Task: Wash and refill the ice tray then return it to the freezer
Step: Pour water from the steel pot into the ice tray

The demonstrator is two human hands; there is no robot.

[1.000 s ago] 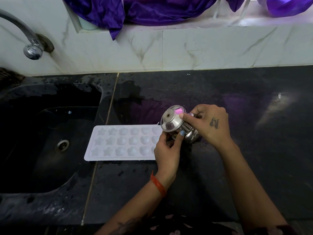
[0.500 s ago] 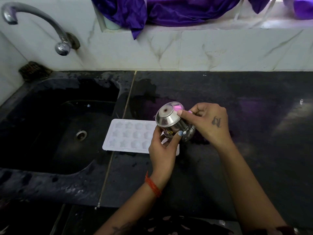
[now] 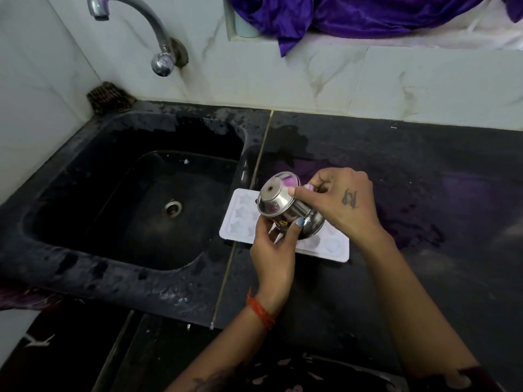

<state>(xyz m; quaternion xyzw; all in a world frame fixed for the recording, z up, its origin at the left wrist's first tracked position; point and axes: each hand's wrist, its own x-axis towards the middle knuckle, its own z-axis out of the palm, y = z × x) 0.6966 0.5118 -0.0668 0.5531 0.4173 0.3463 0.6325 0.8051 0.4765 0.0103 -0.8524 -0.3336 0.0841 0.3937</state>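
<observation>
Head view is showing the white ice tray [image 3: 240,219] lying flat on the black worktop [image 3: 424,193], its left end just beside the worktop's left edge where the sink [image 3: 70,250] begins, and the tray is sitting nearer the front edge than the back wall. Both hands are holding a small steel pot [image 3: 285,207] tipped mouth-down over the right part of the tray, its base turning toward the camera. Judging by this, the washing appears to be finished and the refilling is under way; whether water is actually leaving the pot, or how many of the star and round cells are already full, is not showing clearly. Carrying the tray to the freezer is what is remaining, and no freezer is in view.

The left hand [image 3: 271,253] is curling up from below, thumb and fingers closing on the pot's lower side with a blue-painted nail pressing the metal. The right hand [image 3: 339,205] is gripping from the far side, its forefinger lying along the pot near the base and the other fingers folding behind. The tap [image 3: 135,12] is hanging over the sink's back left corner, with no stream visible.
</observation>
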